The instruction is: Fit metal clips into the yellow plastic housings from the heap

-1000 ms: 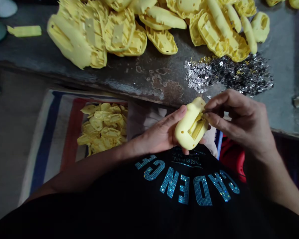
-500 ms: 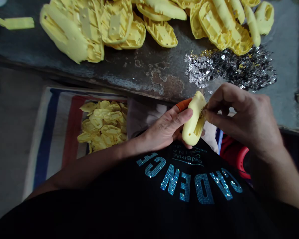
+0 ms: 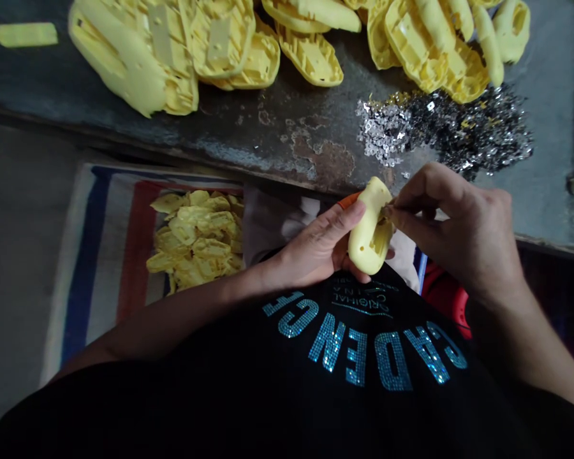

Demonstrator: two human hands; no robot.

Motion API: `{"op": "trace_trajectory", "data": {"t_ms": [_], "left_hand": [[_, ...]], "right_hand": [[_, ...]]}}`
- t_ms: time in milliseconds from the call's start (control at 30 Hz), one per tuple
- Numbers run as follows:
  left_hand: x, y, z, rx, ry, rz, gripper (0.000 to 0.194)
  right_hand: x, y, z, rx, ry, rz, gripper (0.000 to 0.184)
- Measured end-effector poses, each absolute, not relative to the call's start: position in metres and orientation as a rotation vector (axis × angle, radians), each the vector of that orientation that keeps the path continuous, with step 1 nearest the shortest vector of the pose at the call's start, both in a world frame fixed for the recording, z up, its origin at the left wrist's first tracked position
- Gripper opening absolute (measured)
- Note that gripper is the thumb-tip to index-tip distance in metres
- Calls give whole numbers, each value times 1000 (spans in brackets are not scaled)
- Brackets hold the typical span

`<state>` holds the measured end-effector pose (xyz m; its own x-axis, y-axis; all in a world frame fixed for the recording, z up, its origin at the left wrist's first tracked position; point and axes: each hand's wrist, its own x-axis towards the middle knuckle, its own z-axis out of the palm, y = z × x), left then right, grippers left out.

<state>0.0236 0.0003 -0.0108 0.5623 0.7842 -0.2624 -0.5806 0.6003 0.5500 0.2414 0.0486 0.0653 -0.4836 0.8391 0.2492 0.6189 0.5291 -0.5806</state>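
A yellow plastic shell [image 3: 366, 245], rounded at its lower end and hollow along one side, is held just above my lap. My left hand [image 3: 323, 239] grips it from the left, thumb on its outer face, with an orange finger cover [image 3: 348, 201] on one finger. My right hand [image 3: 454, 220] is at the hollow side, thumb and forefinger pinched together at the shell's opening. A small dark bit shows at those fingertips, too small to name. Beyond the hands, a heap of small shiny metal clips [image 3: 440, 131] lies on the worktable [image 3: 249, 137].
More yellow shells [image 3: 172, 57] are piled along the back of the table, with others [image 3: 425, 51] behind the clips. A flat yellow strip [image 3: 22, 34] lies far left. Below the table edge, yellow pieces [image 3: 198, 236] fill a striped sack [image 3: 93, 255]. A red object [image 3: 447, 296] is beneath the right arm.
The shell has turned slightly in my left hand, so more of its hollow faces up. My right fingertips have shifted a little left along its opening, still pinched.
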Motion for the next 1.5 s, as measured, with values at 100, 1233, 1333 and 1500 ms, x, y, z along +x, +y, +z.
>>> {"op": "trace_trajectory", "data": {"t_ms": [100,1233,1333,1500], "left_hand": [[20,3,-11,369,454,791,73],[28,-3,-4,467,459,795,89],[26,-2,-3,459,476,755,92],[27,-2,0,449,521,735,87]], "right_hand": [[246,42,64,-1141,-2178,533,18],[248,38,39,-1094,-1966,850,31],[250,37,38,-1141,-1862,990,28],[255,39,37,-1172,-1823,1070,28]]}}
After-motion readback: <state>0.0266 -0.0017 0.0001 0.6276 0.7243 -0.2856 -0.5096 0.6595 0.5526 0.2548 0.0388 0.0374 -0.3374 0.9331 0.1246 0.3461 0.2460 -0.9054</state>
